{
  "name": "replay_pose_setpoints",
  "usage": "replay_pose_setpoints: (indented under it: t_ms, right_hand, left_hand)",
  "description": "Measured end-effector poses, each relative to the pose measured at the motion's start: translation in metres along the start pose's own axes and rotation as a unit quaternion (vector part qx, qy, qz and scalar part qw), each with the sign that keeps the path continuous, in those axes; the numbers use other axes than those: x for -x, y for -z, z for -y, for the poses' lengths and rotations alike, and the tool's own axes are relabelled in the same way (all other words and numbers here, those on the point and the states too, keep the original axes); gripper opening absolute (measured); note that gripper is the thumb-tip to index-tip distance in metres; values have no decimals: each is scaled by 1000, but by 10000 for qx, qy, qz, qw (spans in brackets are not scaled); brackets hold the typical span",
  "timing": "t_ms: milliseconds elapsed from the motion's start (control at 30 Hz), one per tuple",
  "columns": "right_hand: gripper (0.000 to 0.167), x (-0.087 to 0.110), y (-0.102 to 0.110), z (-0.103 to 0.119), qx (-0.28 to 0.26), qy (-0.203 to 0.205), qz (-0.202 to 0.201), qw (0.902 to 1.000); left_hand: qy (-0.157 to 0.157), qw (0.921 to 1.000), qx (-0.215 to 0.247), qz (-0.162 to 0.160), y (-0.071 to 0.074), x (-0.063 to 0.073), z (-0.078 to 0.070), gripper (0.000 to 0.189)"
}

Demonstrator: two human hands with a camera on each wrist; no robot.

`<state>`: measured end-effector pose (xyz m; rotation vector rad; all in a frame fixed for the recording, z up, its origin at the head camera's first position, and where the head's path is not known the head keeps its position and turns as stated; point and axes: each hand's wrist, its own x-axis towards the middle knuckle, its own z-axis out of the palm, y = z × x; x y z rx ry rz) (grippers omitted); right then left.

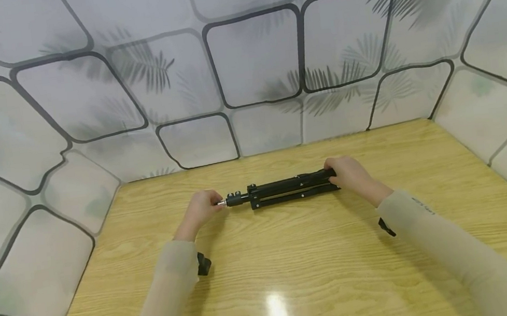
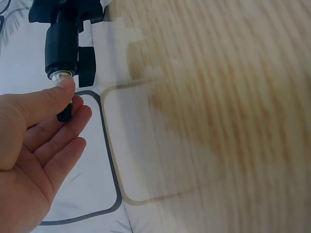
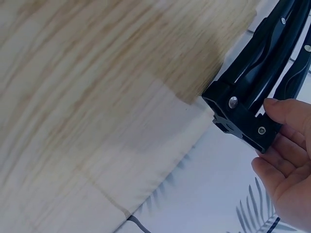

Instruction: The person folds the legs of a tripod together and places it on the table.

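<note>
A folded black tripod light stand [image 1: 280,185] lies crosswise between the two hands, its legs side by side. My left hand [image 1: 200,210] is at its narrow left end. There, in the left wrist view, thumb and fingers pinch the small silver stud [image 2: 60,76] beyond a black collar [image 2: 61,51]; the fingertips partly cover it. My right hand [image 1: 351,175] grips the leg end on the right. Seen from the right wrist, thumb and fingers hold a black bracket [image 3: 248,116] with metal rivets, and part of the stand runs out of that view.
The stand is over a yellow wood-grain table [image 1: 311,255]. A pale patterned cloth wall [image 1: 256,58] rises along the table's back and both sides. Black straps or mounts [image 1: 203,264] show at both wrists below the sleeves.
</note>
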<state>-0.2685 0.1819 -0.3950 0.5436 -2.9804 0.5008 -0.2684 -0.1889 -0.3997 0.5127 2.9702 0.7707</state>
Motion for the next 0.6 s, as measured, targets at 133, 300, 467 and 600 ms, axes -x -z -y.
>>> replay_pose_setpoints:
  t_ms: [133,300,467,600]
  right_hand:
    - [29,-1,-1,1,48,8,-50,10000]
    - [30,0,-2,2,134,62,-133,9998]
    - [30,2,-4,2,227,142,-198,9994]
    - [31,5,-6,2,181,149,-210,9995]
  left_hand:
    - [29,10000,-38,25,-1,0,1,17]
    - [96,9999,-6,84,-4,-1,5,16]
    - [237,9996,24,116,-7,-2,6,17]
    - [288,9994,-127,131,-8,0,4,19]
